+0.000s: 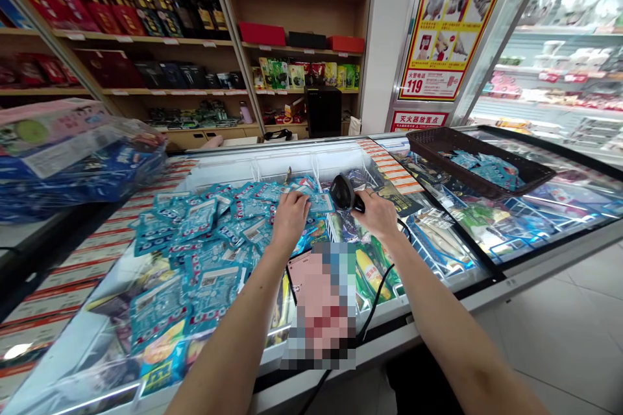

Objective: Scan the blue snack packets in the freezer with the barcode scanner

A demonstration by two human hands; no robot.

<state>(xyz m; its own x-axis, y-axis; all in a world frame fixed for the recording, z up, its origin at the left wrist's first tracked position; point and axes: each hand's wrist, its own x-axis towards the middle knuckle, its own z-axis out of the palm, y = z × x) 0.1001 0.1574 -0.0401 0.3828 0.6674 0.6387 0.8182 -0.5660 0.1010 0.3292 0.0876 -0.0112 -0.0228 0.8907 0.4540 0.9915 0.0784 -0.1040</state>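
My left hand (291, 215) has its fingers closed on the edge of a small blue packet (321, 203), whose free end points right. My right hand (378, 213) grips a black handheld barcode scanner (342, 193) by its handle, its head turned left and close to that packet. A black cable (378, 298) runs down from the scanner side. Many similar blue packets (199, 218) lie in a loose pile to the left on the glass freezer top. Below my hands, a tablet-like screen (309, 282) rests on the glass, partly blurred out.
A brown plastic basket (438, 149) at the right holds more blue packets (487, 167). Plastic-wrapped boxes (73, 149) stand at the far left. Frozen goods show through the freezer glass. Behind are shelves (296, 45) of boxes and bottles, with a lit display fridge (559, 71) at the right.
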